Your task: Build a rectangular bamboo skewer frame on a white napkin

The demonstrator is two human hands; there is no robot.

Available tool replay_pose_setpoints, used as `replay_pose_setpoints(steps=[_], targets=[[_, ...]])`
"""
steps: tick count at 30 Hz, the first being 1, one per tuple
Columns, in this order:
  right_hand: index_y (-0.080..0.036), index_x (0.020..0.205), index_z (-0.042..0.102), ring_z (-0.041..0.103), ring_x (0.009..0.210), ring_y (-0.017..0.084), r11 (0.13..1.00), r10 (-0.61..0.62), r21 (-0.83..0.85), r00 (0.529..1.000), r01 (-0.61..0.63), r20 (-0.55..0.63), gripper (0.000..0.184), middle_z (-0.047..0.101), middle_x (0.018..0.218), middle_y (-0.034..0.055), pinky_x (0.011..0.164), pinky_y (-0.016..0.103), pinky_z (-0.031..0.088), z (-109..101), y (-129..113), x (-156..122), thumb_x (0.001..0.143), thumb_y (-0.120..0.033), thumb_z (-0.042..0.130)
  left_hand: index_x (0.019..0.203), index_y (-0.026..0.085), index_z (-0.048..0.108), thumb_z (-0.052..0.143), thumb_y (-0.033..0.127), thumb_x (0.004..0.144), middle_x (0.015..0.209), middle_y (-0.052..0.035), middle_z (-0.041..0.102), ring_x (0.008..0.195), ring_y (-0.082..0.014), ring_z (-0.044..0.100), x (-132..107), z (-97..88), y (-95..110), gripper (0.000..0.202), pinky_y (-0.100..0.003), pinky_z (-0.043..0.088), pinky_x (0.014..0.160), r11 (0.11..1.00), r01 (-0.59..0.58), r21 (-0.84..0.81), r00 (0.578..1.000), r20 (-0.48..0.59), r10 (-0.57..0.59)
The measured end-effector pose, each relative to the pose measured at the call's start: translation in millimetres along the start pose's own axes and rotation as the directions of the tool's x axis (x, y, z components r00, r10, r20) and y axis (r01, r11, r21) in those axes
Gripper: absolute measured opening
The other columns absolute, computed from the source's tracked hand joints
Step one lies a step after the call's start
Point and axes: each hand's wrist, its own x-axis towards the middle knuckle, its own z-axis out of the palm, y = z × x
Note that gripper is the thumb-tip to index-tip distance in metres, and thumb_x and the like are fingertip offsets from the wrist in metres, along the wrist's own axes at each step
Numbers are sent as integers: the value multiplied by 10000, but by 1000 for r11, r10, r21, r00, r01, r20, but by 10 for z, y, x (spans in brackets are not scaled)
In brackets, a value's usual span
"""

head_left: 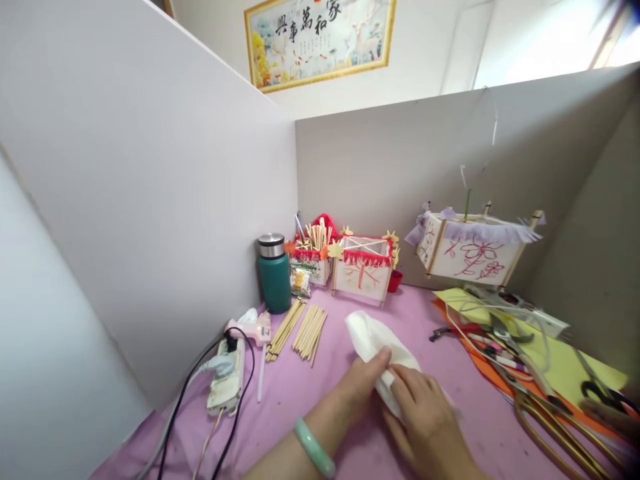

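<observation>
A white sheet of thin paper or cloth (369,339) lies curled on the pink tabletop (300,393) near the middle. My left hand (361,383), with a green bangle on its wrist, pinches the sheet's near edge between thumb and fingers. My right hand (429,421) presses down on the same sheet just to the right, fingers bent over it. The two hands touch each other over the sheet.
Bundles of wooden sticks (299,328), a pink glue gun (254,331) and a power strip (227,377) lie at left. A green flask (273,273) and two red-fringed lanterns (363,267) stand at the back; a purple-fringed lantern (473,250) hangs right. Scissors (550,417), pens and coloured paper (565,363) crowd the right.
</observation>
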Motion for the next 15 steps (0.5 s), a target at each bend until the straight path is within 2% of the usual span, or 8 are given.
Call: replay_pose_setpoints(steps=[2,4,5,7,8,10,13,15], targets=[[-183,1195,513,529,962,268,995,7,97,1000,-7,-6,408,552,1099,127,800,417,446,-18,27,-24,808,-308,549,1004,16,639,639,334,742,874,-169,687,824,-263,641,14,-15,34,412,-381,441,837,993,9,-118,998,-57,-16],[-210,1216,505,494,1051,274,983,81,174,993,-65,-87,403,518,1155,121,870,444,414,-85,156,-32,834,-333,528,1019,10,638,640,248,719,888,-180,698,848,-284,651,19,-14,90,383,-391,441,858,976,20,-218,997,-73,-37],[-217,1217,505,477,1087,276,973,159,191,978,-132,-137,393,504,1180,119,906,457,392,-116,228,-35,843,-336,519,1035,11,636,634,219,714,895,-181,703,859,-290,655,17,-9,119,382,-397,440,870,966,43,-254,995,-74,-63],[-208,1236,484,454,1132,280,919,371,219,910,-329,-188,437,489,1220,120,950,463,365,-156,344,-45,835,-372,539,1062,11,629,616,177,723,899,-186,712,866,-301,662,6,9,166,378,-420,438,886,959,102,-266,989,-79,-127],[-196,1259,461,463,1127,278,867,476,251,864,-430,-164,496,497,1222,122,947,449,375,-163,384,-51,819,-404,561,1067,10,630,606,160,726,894,-188,716,865,-306,665,-2,18,182,373,-428,436,893,955,142,-262,983,-73,-166],[-180,1256,464,532,1034,258,731,627,347,779,-588,2,543,559,1154,110,874,388,429,-160,426,-62,802,-459,571,1074,9,630,585,143,744,904,-189,719,885,-308,666,-19,34,199,358,-433,428,915,950,183,-251,978,-48,-201],[-187,1058,611,589,820,206,515,670,513,696,-687,260,376,649,931,57,730,292,448,-149,434,-63,833,-474,517,1059,3,635,578,138,758,913,-192,720,895,-312,666,-44,47,205,335,-443,414,939,947,230,-223,971,-19,-240],[-188,938,654,580,766,190,336,700,628,632,-702,333,346,657,838,36,680,260,431,-145,428,-53,816,-488,533,1065,6,632,583,148,764,913,-186,722,898,-313,666,-56,57,214,337,-449,402,955,946,238,-221,970,-3,-245]])
